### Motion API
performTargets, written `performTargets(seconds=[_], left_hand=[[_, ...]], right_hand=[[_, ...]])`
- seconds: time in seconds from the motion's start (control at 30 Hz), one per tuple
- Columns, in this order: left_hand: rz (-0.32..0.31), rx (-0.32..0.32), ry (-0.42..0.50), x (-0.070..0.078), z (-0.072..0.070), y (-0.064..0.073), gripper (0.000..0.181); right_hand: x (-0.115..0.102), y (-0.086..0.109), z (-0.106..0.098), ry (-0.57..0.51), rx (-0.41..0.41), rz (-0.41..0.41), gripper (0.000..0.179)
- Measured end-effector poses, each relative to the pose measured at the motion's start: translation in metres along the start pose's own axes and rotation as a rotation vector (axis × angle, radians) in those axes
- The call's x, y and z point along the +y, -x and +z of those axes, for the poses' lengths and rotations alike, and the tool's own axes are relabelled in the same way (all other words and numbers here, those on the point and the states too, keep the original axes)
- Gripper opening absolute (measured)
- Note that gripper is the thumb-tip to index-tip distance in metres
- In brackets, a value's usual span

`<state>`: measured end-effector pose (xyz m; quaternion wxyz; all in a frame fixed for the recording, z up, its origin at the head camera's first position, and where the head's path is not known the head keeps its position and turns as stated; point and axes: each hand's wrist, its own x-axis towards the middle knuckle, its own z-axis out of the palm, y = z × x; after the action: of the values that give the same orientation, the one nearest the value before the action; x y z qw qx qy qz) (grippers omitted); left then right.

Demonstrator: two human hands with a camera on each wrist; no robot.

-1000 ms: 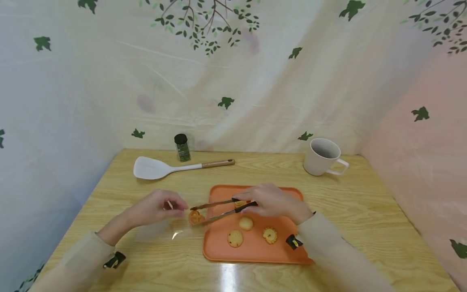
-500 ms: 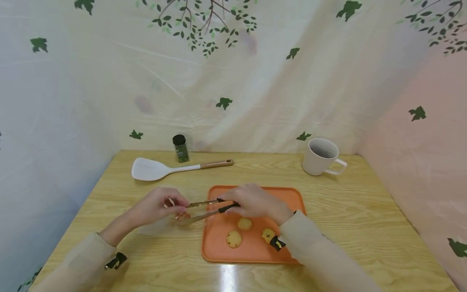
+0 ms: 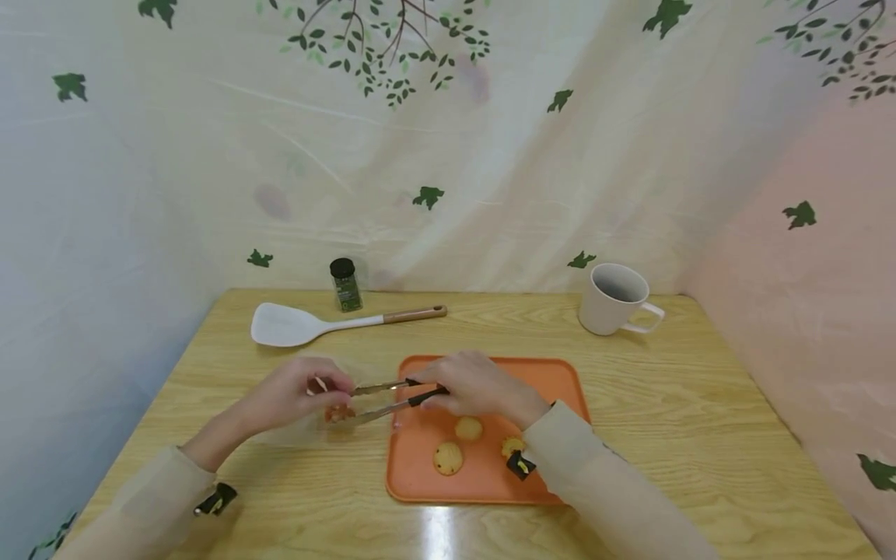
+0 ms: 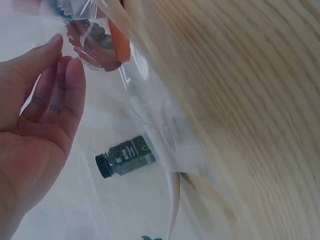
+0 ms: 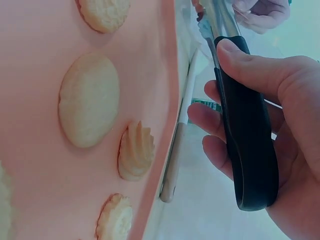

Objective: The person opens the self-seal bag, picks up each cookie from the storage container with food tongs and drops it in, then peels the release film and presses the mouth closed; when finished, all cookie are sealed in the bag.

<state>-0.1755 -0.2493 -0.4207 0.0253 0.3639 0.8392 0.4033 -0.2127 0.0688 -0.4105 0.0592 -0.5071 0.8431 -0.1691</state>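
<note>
My left hand (image 3: 297, 397) pinches the edge of a clear plastic bag (image 4: 170, 125) between thumb and fingers, left of the tray. My right hand (image 3: 476, 385) grips the black handles of metal tongs (image 5: 250, 140), which point left across the tray's edge. At the tips of the tongs, inside the bag, is a brown twisted cookie (image 3: 337, 414), blurred by the plastic. The orange tray (image 3: 420, 486) holds several cookies, among them a round one (image 3: 448, 459), a smooth pale one (image 3: 469, 428) and a swirled one (image 5: 136, 152). My right hand and sleeve hide part of the tray.
Behind the hands, a white spatula (image 3: 287, 325) with a wooden handle lies across the table. A black-capped seasoning jar (image 3: 346, 288) stands at the back left, and a white mug (image 3: 609, 299) at the back right. Printed cloth (image 3: 490, 171) hangs behind the table.
My right hand has moved left with the tongs, bringing the twisted cookie from the tray's left edge farther into the bag. My left hand keeps its pinch on the bag, almost unmoved.
</note>
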Motion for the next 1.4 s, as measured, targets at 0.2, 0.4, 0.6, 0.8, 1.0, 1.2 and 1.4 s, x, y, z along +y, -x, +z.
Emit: performTargets(seconds=[0.2, 0.4, 0.6, 0.8, 1.0, 1.2, 1.4], left_hand=[[-0.066, -0.01, -0.021, -0.001, -0.01, 0.005, 0.01], [-0.051, -0.001, 0.001, -0.001, -0.012, 0.005, 0.011], [-0.016, 0.006, 0.011, 0.0, -0.009, 0.001, 0.011], [0.03, -0.009, 0.021, -0.004, -0.008, 0.001, 0.006], [0.063, -0.022, 0.023, -0.003, -0.009, 0.002, 0.011], [0.044, -0.024, 0.006, -0.001, -0.009, 0.003, 0.01], [0.013, -0.028, 0.014, -0.002, -0.009, 0.004, 0.008]], right_hand=[[-0.003, -0.002, -0.001, 0.04, 0.021, 0.035, 0.021], [-0.011, -0.006, -0.004, 0.117, 0.001, 0.088, 0.045], [-0.016, -0.016, 0.003, 0.145, -0.001, 0.044, 0.043], [-0.019, -0.019, 0.007, 0.137, -0.008, 0.046, 0.042], [-0.019, -0.018, 0.008, 0.142, -0.005, 0.042, 0.043], [-0.018, -0.017, 0.009, 0.139, 0.003, 0.037, 0.043], [-0.016, -0.013, 0.006, 0.131, 0.012, 0.057, 0.042]])
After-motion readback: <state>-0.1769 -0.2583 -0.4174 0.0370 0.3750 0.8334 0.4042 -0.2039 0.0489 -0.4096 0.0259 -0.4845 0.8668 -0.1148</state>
